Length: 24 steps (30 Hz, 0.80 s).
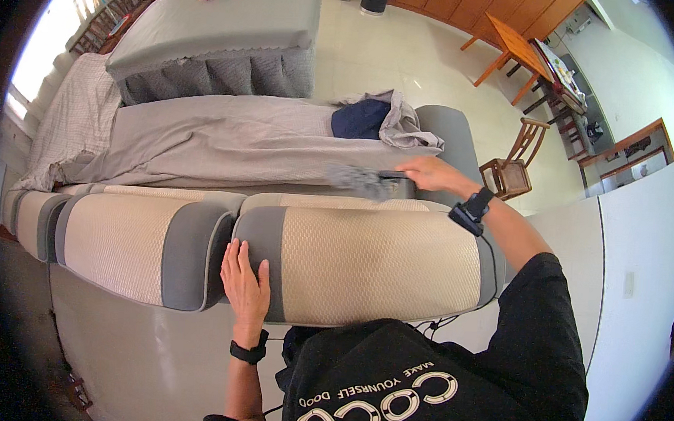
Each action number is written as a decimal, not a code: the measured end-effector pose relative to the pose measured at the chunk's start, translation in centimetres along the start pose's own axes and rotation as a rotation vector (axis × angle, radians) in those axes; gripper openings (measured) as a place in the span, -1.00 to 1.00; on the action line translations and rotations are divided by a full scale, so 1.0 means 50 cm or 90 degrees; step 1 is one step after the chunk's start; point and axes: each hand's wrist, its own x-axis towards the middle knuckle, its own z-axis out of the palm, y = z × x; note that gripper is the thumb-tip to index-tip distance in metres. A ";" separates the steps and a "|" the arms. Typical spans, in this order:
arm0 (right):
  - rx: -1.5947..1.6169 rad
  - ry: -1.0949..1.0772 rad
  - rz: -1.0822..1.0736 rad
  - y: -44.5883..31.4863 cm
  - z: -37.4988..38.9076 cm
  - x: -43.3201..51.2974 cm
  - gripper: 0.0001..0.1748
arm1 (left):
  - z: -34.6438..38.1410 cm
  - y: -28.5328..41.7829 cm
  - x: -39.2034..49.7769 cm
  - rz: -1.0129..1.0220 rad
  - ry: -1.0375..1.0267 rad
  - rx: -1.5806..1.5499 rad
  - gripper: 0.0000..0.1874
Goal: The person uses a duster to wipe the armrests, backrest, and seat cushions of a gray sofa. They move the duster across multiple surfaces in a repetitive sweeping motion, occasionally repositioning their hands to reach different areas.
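My right hand (430,173) grips the black handle of a grey duster (361,180), whose fluffy head is blurred. The duster is over the far side of a sofa back cushion (380,264), which has beige textured fabric and grey ends. Flat against this cushion's grey left end rests my left hand (247,280), fingers spread and holding nothing. A second back cushion (121,245) stands to its left. Beyond them, a rumpled grey cover (221,136) lies over the sofa seat. On its right part sits a dark blue cloth (360,119) beside bunched grey fabric (404,122).
A table with a grey cloth (227,16) stands past the sofa. To the right are a wooden chair (511,162), an orange wooden table (511,45) and a grey sofa armrest (450,130). Thin black cables (436,325) hang behind the cushion, near my body.
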 end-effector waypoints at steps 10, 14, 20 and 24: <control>-0.226 -0.200 0.343 0.132 0.113 0.051 -0.65 | -0.004 0.002 0.037 -0.007 -0.025 -0.030 -0.42; -0.122 -0.200 0.220 0.096 0.168 0.146 -0.61 | -0.007 0.007 0.043 -0.020 -0.037 -0.041 -0.46; -0.067 -0.183 -0.016 -0.053 0.269 0.275 -0.56 | -0.008 0.012 0.049 -0.024 -0.038 -0.031 -0.45; 0.394 -0.205 0.014 -0.108 0.237 0.273 -0.52 | -0.008 0.012 0.048 -0.020 -0.038 -0.033 -0.44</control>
